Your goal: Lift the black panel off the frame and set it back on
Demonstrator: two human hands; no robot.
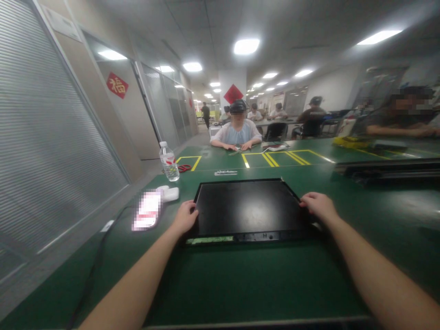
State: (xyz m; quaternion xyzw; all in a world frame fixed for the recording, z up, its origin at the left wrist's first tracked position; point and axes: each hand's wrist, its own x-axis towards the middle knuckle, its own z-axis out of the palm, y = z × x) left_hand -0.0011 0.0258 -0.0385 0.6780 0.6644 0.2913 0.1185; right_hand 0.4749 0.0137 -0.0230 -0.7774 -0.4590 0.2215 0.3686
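A flat black panel (247, 206) lies on the green table (240, 279) in front of me, with a narrow strip of circuit board along its near edge. My left hand (185, 216) is curled round the panel's left edge. My right hand (318, 205) grips its right edge with the fingers bent over it. Both forearms reach in from the bottom of the view.
A water bottle (168, 161), red scissors (184, 168), a small white box (170, 194) and a phone (147, 211) with a cable sit at the left. Another black panel (388, 167) lies at the right. A person (237, 133) sits opposite; others work behind.
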